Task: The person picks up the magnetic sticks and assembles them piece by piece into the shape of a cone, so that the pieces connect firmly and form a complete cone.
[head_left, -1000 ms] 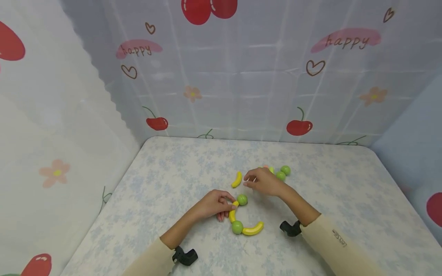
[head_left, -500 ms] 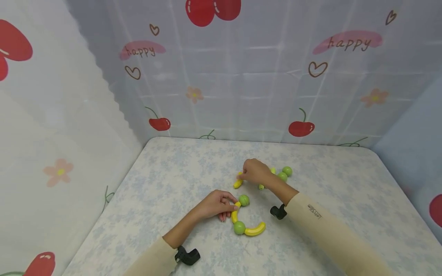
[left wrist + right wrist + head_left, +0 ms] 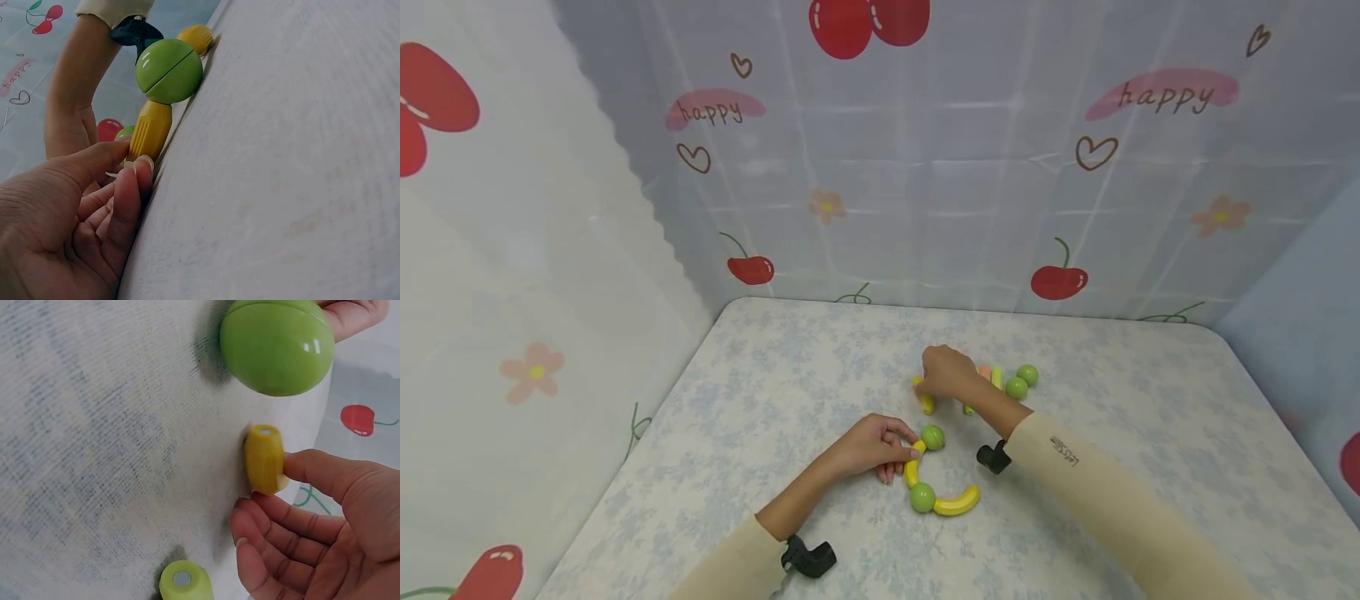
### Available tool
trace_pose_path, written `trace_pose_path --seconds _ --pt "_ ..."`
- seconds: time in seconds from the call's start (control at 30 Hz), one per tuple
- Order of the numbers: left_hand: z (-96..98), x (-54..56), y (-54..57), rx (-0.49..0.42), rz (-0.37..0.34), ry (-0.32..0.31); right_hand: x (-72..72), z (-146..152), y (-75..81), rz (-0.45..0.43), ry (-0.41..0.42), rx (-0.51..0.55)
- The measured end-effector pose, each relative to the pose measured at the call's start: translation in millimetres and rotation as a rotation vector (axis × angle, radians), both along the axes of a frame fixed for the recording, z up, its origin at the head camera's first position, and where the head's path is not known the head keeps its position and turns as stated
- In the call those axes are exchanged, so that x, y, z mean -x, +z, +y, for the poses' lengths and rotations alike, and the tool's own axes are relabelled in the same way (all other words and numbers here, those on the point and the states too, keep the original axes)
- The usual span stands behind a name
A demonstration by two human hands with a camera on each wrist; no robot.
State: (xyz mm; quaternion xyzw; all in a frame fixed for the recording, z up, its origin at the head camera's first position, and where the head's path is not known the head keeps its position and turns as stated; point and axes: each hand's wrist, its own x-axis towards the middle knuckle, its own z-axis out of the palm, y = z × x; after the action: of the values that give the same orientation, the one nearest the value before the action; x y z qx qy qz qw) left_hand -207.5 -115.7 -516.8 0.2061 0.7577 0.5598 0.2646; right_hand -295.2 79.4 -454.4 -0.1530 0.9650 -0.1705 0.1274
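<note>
My left hand [image 3: 867,450] pinches a yellow curved magnetic rod [image 3: 912,475] between thumb and fingers. That rod joins a green ball [image 3: 922,497] at its near end, with another yellow curved rod [image 3: 958,502] running right from the ball. A second green ball [image 3: 932,437] sits at the pinched rod's far end. Beyond it, my right hand [image 3: 950,372] pinches a separate yellow curved rod [image 3: 264,459]; in the right wrist view a metal disc shows in its end, near the table surface. The head view hides part of this rod behind the fingers.
Right of my right hand lie two loose green balls [image 3: 1027,375], a lime-green rod [image 3: 996,377] and a pink piece [image 3: 984,371]. My right forearm partly covers this group. A patterned curtain [image 3: 880,167] hangs behind the table's far edge.
My right hand has moved left to the separate yellow rod and taken hold of it. The rod has turned, its near end now pointing right. My left hand keeps its pinch.
</note>
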Motion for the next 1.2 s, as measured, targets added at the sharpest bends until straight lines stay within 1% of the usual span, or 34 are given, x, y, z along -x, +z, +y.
trace_pose_path --seconds 0.07,0.17,0.27,0.43,0.63,0.8,1.03,1.2 --pt "0.8 0.1 -0.9 0.0 0.003 -0.003 -0.3 3.4 0.6 0.0 0.01 0.037" --pt "0.6 -0.7 -2.4 0.006 0.007 -0.004 -2.6 10.6 2.9 -0.004 0.032 0.135" --pt "-0.2 -1.7 -4.7 0.021 0.002 -0.003 -8.3 18.8 5.5 -0.01 0.036 0.231" --pt "-0.1 -1.9 -5.1 0.025 0.001 -0.002 -22.7 32.1 8.4 0.002 0.021 0.3" --pt "0.2 -0.8 -1.9 0.019 0.008 -0.002 -40.7 45.7 6.8 0.079 0.046 0.332" --pt "0.7 -1.4 -0.2 0.019 0.008 -0.002 -58.9 55.4 5.2 0.13 0.035 0.333" --pt "0.8 0.1 -2.0 0.032 0.021 0.009 -83.8 63.3 5.2 0.128 -0.008 0.332" --pt "0.8 1.6 -4.2 0.024 0.012 0.011 -95.2 66.7 3.3 0.133 -0.032 0.309"
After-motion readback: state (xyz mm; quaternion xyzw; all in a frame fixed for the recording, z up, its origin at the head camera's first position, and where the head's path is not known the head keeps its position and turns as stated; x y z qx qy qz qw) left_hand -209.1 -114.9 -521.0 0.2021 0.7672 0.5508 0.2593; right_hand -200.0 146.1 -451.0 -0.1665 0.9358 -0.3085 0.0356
